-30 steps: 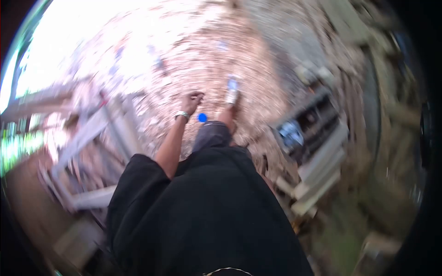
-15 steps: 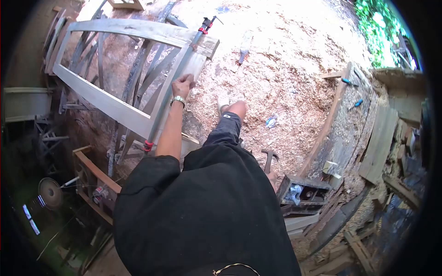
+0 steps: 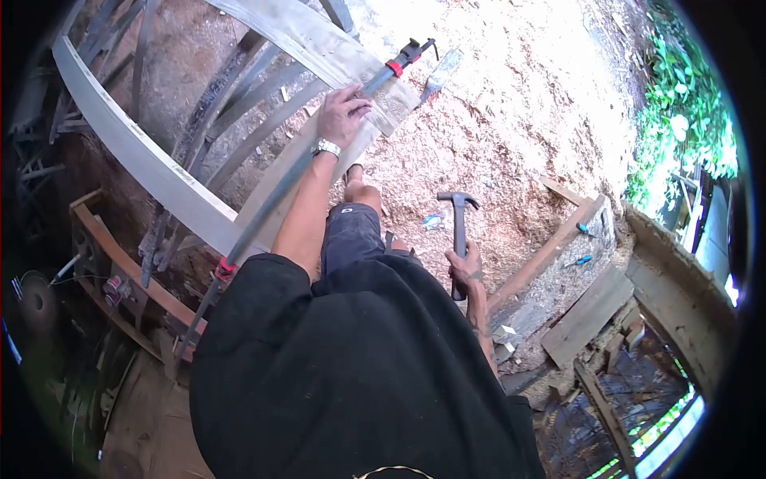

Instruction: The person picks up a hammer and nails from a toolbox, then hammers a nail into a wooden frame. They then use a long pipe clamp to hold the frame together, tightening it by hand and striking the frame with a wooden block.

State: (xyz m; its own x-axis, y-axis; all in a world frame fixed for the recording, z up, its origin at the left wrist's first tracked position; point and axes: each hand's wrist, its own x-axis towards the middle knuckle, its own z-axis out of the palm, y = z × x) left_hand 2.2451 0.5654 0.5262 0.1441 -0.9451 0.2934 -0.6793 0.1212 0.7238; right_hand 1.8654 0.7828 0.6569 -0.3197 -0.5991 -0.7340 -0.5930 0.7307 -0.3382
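My right hand [image 3: 467, 265] is wrapped round the handle of a claw hammer [image 3: 459, 222], its head pointing away from me. My left hand [image 3: 343, 116] is over the near end of a pale wooden frame [image 3: 159, 172], beside a long bar clamp [image 3: 286, 185]. Its fingers are curled together; what they pinch, if anything, is too small to tell. The clamp lies along the frame's end piece, with one red-marked jaw [image 3: 226, 268] near my left elbow and the other jaw [image 3: 396, 68] just past my left hand.
Wood shavings [image 3: 511, 136] cover the ground ahead. A plank bench [image 3: 550, 263] on the right bears two blue-handled tools [image 3: 583, 260]. Loose boards [image 3: 588, 315] lie beyond it. Another wooden frame [image 3: 128, 271] and a round disc [image 3: 37, 302] are at left.
The hammer has come up in my right hand from low beside my leg. My left hand has moved along the frame's end toward the far clamp jaw. The view has shifted.
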